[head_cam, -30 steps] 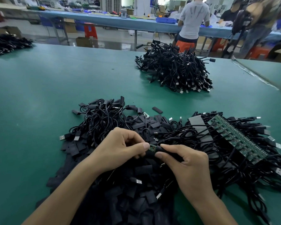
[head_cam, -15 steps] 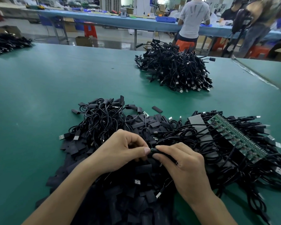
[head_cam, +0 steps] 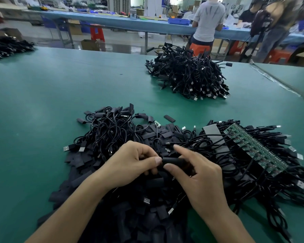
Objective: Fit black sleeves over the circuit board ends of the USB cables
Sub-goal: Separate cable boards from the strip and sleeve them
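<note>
The left hand [head_cam: 130, 165] pinches the black sleeve [head_cam: 175, 161] at its 9 o'clock end. The right hand [head_cam: 202, 181] grips its 3 o'clock end, index finger lifted straight. Seating looks finished; the next move likely needs a cable from the row of boards [head_cam: 253, 147] at 2 o'clock.

table [head_cam: 42, 106]: green
sleeves [head_cam: 81, 160]: black
cables [head_cam: 188, 78]: black
circuit boards [head_cam: 253, 146]: green
stool [head_cam: 97, 33]: red
</note>
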Action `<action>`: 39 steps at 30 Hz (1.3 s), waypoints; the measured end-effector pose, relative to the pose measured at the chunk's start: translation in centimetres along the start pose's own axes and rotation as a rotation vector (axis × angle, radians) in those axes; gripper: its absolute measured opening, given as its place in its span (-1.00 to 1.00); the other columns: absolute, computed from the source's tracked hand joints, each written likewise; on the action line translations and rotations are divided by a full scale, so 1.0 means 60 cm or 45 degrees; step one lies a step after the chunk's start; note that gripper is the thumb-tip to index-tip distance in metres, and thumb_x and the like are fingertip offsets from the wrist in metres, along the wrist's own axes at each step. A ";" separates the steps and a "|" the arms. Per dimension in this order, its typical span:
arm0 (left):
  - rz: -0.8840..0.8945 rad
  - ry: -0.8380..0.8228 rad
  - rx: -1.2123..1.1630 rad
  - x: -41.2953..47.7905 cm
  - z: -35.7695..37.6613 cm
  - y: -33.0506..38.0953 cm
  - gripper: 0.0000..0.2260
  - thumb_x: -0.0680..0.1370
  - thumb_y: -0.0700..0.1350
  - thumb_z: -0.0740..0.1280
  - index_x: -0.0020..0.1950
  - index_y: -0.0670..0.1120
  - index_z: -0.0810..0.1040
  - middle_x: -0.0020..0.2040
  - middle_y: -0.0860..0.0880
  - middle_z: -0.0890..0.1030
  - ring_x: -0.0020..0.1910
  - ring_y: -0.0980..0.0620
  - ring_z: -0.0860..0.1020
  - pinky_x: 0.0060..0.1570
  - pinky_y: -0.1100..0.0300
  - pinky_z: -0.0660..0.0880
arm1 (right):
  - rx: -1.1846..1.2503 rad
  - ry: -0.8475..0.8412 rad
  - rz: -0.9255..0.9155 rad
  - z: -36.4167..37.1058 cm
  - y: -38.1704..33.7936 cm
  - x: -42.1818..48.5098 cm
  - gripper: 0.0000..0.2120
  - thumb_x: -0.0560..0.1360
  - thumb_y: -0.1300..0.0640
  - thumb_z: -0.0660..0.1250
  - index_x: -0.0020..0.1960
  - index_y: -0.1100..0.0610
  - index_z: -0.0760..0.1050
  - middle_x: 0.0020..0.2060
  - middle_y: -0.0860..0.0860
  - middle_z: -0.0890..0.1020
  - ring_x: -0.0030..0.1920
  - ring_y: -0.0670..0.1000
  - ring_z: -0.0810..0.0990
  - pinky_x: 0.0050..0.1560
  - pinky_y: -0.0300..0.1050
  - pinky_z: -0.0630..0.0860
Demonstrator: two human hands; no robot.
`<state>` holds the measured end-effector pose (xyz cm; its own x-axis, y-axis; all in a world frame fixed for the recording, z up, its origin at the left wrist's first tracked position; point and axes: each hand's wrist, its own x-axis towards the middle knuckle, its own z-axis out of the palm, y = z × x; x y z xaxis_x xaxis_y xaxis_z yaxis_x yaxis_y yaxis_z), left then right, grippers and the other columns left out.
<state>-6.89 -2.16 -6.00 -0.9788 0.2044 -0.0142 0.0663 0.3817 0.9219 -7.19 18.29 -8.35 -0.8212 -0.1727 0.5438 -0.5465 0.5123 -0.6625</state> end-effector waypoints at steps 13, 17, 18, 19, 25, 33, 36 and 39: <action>0.022 0.172 -0.085 0.002 0.014 0.006 -0.87 0.56 -0.16 0.41 -0.17 -0.12 0.67 -0.32 -0.02 0.70 -0.36 0.10 0.61 -0.26 0.30 0.54 | 0.367 0.121 0.222 0.010 -0.006 0.000 -0.70 0.40 0.00 0.44 0.13 -0.07 0.63 -0.03 -0.36 0.66 0.01 -0.29 0.65 0.02 -0.47 0.48; 0.044 0.169 -0.082 0.001 0.013 0.007 -0.88 0.56 -0.16 0.41 -0.17 -0.11 0.67 -0.31 -0.03 0.70 -0.35 0.10 0.61 -0.26 0.31 0.54 | 0.440 0.129 0.290 0.008 -0.007 0.001 -0.74 0.39 -0.03 0.43 0.08 -0.11 0.65 -0.09 -0.26 0.71 -0.05 -0.21 0.68 -0.02 -0.35 0.55; 0.053 0.167 -0.077 0.000 0.013 0.008 -0.88 0.56 -0.16 0.42 -0.17 -0.10 0.67 -0.31 -0.03 0.70 -0.35 0.11 0.62 -0.26 0.32 0.53 | 0.465 0.139 0.318 0.007 -0.007 0.001 -0.76 0.38 -0.04 0.44 0.05 -0.12 0.66 -0.12 -0.20 0.72 -0.09 -0.17 0.69 -0.05 -0.30 0.58; 0.067 0.165 -0.068 0.000 0.013 0.009 -0.88 0.56 -0.15 0.42 -0.17 -0.08 0.67 -0.30 -0.02 0.70 -0.34 0.11 0.62 -0.26 0.33 0.52 | 0.493 0.149 0.335 0.006 -0.009 0.002 -0.79 0.38 -0.03 0.45 0.02 -0.12 0.67 -0.17 -0.14 0.73 -0.14 -0.13 0.70 -0.09 -0.28 0.59; 0.185 0.201 0.226 -0.005 0.002 0.007 -0.82 0.44 0.16 0.48 -0.06 0.10 0.66 -0.20 0.14 0.68 -0.28 0.19 0.60 -0.20 0.23 0.56 | 0.644 0.239 0.330 -0.010 -0.024 0.015 -0.90 0.45 0.18 0.46 -0.13 -0.01 0.61 -0.31 0.04 0.68 -0.33 -0.04 0.64 -0.27 -0.31 0.54; 0.220 0.488 0.228 -0.001 -0.020 0.011 -0.70 0.40 0.31 0.37 -0.18 0.10 0.52 -0.38 0.05 0.58 -0.50 0.04 0.50 -0.45 0.14 0.50 | 0.333 0.245 0.257 -0.036 -0.043 0.028 -0.79 0.51 0.22 0.41 0.00 -0.09 0.60 -0.20 -0.15 0.71 -0.15 -0.13 0.69 -0.11 -0.34 0.57; 0.079 0.876 0.041 0.002 -0.046 0.009 -0.65 0.35 0.35 0.35 -0.15 0.10 0.58 -0.39 0.08 0.58 -0.44 0.10 0.50 -0.42 0.18 0.49 | -0.173 0.198 0.112 -0.059 -0.051 0.045 -0.77 0.48 0.23 0.43 0.09 -0.02 0.63 -0.11 -0.26 0.64 -0.08 -0.20 0.63 0.04 -0.29 0.55; -0.089 1.030 -0.199 0.002 -0.073 0.002 -0.49 0.26 0.32 0.43 0.10 0.07 0.59 -0.24 0.11 0.60 -0.35 0.16 0.52 -0.26 0.15 0.51 | -0.635 0.189 0.157 -0.093 -0.043 0.065 -0.72 0.48 0.22 0.42 0.19 0.09 0.62 0.10 0.03 0.65 0.17 0.09 0.57 0.30 0.01 0.39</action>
<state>-7.86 -6.06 -4.20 -0.8207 -0.5501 0.1546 0.0310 0.2273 0.9733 -8.06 20.99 -1.65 -0.8224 0.0163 0.5687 -0.2736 0.8651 -0.4204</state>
